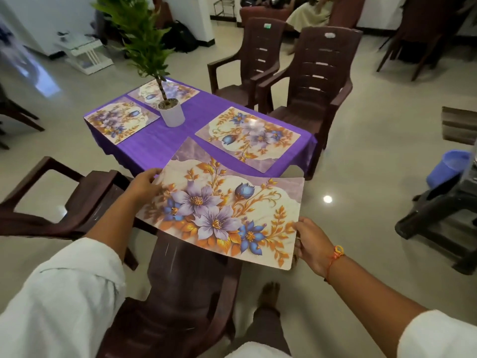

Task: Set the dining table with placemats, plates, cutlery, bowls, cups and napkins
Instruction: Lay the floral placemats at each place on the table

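Observation:
I hold a floral placemat (222,208) in the air above a brown chair, just short of the table's near edge. My left hand (144,186) grips its left edge and my right hand (311,244) pinches its near right corner. The table wears a purple cloth (160,146). Three matching placemats lie on it: one at the near right (247,138), one at the far left (121,120) and one at the far end (167,91), partly behind the plant pot.
A white pot with a green plant (171,113) stands mid-table. Brown plastic chairs flank the table: two on the right (309,81), one below the held mat (180,280), one at the left (64,202). A blue bucket (446,166) sits on the floor at right.

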Demonstrator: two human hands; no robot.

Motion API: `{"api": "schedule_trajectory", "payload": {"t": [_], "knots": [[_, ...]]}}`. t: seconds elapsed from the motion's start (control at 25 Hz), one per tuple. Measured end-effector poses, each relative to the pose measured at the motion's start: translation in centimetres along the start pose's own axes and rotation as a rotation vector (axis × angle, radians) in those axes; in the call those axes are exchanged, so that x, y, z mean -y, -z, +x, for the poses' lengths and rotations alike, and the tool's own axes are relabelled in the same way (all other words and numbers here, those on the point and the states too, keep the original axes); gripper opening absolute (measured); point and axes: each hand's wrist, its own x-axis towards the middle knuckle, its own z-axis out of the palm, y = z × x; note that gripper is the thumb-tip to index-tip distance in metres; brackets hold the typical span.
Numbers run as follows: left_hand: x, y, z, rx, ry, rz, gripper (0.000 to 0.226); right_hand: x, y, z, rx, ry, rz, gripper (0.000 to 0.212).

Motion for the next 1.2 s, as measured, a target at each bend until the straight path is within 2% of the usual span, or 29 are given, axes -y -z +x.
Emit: {"api": "schedule_trajectory", "payload": {"t": [0.2,0.36,0.52,0.64,0.8,1.04,1.2], "knots": [[1.4,-1.0,13.6,-0.115,0.024,0.118,0.035,3.3,-4.2,9.6,-0.020,-0.084,-0.131,0.010],[3.4,-1.0,22.8,-0.146,0.100,0.142,0.033,4.4,-8.6,15.1,0.007,-0.203,-0.210,0.025],[4.6,-2.2,28.7,-0.146,0.136,0.139,0.033,3.9,-12.6,19.1,0.024,-0.328,-0.192,0.013],[5.9,-3.2,31.2,-0.130,0.144,0.169,0.047,4.0,-14.0,21.4,-0.010,-0.388,-0.235,0.018],[8.4,-4.3,33.6,-0.112,0.198,0.263,0.037,4.5,-14.1,23.2,-0.011,-0.450,-0.378,0.021],[10.4,-4.8,34.5,-0.100,0.204,0.429,0.040,6.1,-14.3,24.9,0.026,-0.513,-0.622,0.023],[9.8,-5.3,33.7,-0.118,0.218,0.472,0.043,6.2,-14.2,25.3,0.054,-0.461,-0.767,0.025]]}}
